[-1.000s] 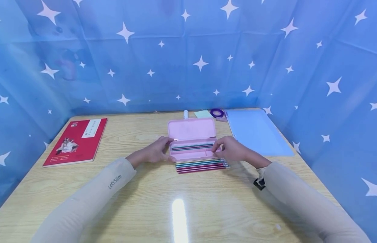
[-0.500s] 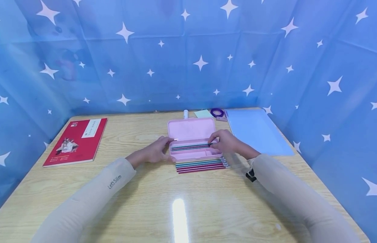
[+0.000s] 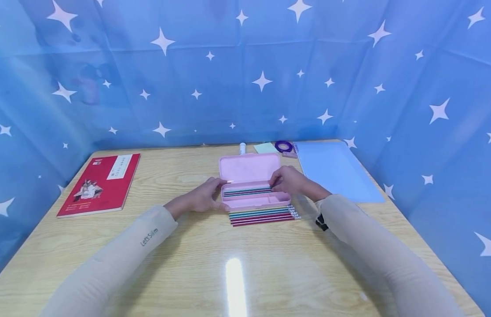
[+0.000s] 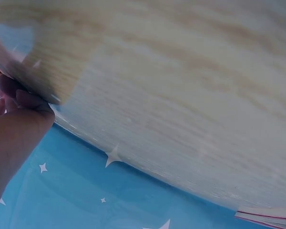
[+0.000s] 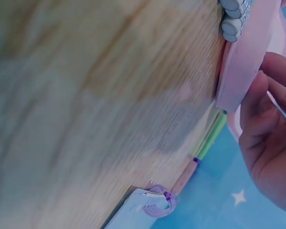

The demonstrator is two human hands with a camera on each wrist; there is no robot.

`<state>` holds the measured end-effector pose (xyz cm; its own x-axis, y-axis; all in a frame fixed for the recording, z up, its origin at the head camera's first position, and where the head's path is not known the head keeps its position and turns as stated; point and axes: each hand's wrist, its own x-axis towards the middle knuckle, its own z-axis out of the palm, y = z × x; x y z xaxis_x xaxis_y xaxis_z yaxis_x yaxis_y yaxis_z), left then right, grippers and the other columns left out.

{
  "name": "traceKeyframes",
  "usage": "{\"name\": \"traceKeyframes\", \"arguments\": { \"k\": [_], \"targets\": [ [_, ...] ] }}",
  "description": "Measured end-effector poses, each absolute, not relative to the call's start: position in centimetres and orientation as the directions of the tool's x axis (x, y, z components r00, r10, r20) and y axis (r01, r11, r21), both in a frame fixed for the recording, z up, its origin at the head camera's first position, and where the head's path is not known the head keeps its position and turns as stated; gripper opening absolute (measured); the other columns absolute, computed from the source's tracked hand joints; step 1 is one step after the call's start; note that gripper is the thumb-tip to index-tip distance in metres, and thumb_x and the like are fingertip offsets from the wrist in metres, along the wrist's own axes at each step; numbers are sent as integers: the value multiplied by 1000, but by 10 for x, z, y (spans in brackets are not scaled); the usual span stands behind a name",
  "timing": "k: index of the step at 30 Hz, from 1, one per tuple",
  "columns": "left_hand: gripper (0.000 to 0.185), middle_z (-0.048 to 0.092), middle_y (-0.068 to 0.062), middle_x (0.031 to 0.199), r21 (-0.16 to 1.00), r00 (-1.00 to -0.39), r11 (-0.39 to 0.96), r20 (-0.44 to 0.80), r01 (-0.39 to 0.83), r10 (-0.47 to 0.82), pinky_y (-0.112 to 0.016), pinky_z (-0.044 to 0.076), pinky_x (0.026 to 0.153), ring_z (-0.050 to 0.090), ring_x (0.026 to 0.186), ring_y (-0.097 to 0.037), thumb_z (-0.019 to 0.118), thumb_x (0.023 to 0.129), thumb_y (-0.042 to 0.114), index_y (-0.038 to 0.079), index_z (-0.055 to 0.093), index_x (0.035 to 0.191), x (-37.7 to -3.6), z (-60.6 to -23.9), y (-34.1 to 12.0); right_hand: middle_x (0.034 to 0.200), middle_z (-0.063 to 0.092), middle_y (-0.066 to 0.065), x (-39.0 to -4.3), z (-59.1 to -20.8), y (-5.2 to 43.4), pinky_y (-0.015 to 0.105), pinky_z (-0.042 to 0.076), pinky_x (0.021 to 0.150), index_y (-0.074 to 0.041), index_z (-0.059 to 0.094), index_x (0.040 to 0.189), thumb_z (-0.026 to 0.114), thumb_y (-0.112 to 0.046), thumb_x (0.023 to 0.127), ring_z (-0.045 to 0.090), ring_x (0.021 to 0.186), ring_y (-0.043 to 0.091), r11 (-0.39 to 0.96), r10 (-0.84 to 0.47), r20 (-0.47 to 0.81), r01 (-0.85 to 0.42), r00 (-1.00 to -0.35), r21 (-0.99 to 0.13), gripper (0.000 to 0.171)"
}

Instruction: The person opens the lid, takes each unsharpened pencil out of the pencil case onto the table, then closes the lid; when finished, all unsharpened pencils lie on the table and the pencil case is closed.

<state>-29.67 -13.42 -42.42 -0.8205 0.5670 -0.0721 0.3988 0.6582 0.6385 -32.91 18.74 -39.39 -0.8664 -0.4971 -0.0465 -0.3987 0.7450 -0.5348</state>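
A pink pencil case lies on the table with its lid raised at the back. Several dark striped pencils lie in its long rear compartment. My left hand grips the case's left end, thumb at the front corner and fingers toward the hinge. At the right end, my right hand reaches in over the rim and pinches the pencils near their ends; its fingertips are partly hidden behind the case wall in the right wrist view. Just in front of the case lies a row of several coloured pencils, their white ends to the right.
Behind the case stand a white glue stick, pale green notes, a purple tape roll and a small pink block. A blue spiral notebook lies at right, a red book at left. A starry curtain borders the table.
My right hand has moved left and slightly back along the case, from its right end to over the rear compartment's pencil ends. My left hand has stayed at the left end.
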Motion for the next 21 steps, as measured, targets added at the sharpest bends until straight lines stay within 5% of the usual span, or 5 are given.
{"name": "traceKeyframes", "arguments": {
  "k": [21],
  "targets": [
    [102,43,-13,131,638,-825,660,-66,398,561,-43,35,109,43,120,-24,82,75,51,2,34,150,-295,-424,-133,91,72,5,-331,-397,188,36,55,83,-3,76,93,76,2,83,67,88,20,724,-553,-18,-469,-833,-506,11]
  ]
}}
